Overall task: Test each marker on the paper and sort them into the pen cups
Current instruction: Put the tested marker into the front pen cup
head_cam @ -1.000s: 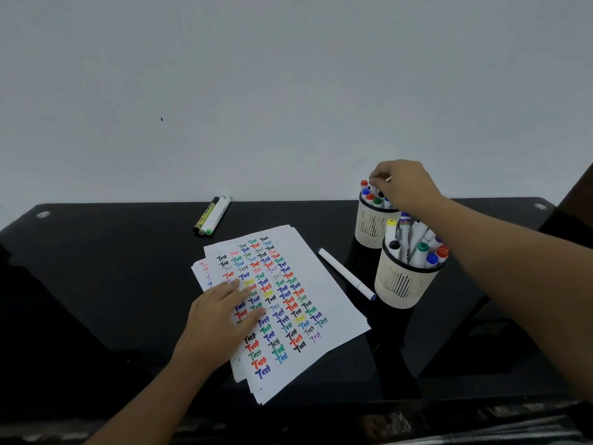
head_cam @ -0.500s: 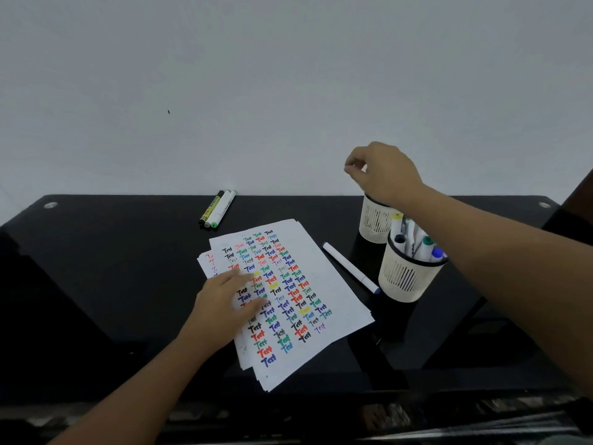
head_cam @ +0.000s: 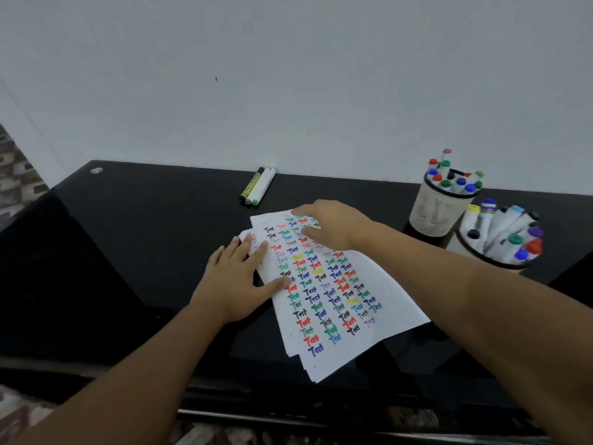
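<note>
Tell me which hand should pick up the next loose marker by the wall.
Right, probably. The left hand lies flat pinning the paper. The right hand hovers over the sheet's far end, nearer the three markers, apparently holding nothing.

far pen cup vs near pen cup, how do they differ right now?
The far pen cup stands nearer the wall; the near pen cup sits closer to the table's front edge and partly overlaps it in view. The far cup's markers stand mostly upright, showing small red, blue and green caps; the near cup's markers lean to the right and look thicker. Both are pale, dark-rimmed and packed with markers.
</note>
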A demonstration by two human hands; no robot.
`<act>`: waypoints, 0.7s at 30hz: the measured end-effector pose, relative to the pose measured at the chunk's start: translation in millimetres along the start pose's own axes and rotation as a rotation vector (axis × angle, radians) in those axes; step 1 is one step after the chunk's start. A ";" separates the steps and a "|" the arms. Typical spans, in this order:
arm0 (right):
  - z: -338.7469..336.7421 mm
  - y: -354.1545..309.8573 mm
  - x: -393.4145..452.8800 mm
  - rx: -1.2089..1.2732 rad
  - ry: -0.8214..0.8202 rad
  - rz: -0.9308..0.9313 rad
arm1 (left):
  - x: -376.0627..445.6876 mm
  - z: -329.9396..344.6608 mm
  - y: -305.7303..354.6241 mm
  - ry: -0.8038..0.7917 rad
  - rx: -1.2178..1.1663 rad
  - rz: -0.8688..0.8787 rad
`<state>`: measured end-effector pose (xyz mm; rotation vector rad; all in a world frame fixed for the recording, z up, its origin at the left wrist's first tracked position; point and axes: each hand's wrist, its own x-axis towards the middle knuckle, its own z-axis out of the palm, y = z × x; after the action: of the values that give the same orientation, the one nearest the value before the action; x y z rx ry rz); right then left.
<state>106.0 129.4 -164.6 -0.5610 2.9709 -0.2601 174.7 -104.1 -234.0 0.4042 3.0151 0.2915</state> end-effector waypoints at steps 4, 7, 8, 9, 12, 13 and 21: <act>15.3 -14.0 40.4 -0.004 0.015 -0.020 | 1.8 -0.4 -2.4 0.015 -0.031 0.000; 22.6 -20.5 72.1 -0.041 0.037 -0.026 | 2.4 1.5 -3.4 0.033 -0.058 0.001; 24.6 -21.9 81.8 -0.066 0.046 -0.028 | 2.8 1.7 -3.7 0.039 -0.067 0.002; 26.7 -22.9 90.9 -0.093 0.054 -0.028 | 2.8 2.0 -3.9 0.043 -0.071 0.003; 33.7 -24.6 111.7 -0.155 0.054 -0.013 | 3.4 2.5 -4.3 0.052 -0.069 0.006; 36.6 -25.1 116.3 -0.171 0.055 -0.010 | 3.6 3.0 -4.7 0.052 -0.069 0.007; 43.9 -20.4 125.9 -0.231 0.289 -0.053 | 6.1 4.2 -4.4 0.049 -0.061 0.006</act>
<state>2.6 57.6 -212.9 -0.6805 3.2951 0.0005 168.2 -105.8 -239.3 0.4068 3.0437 0.3981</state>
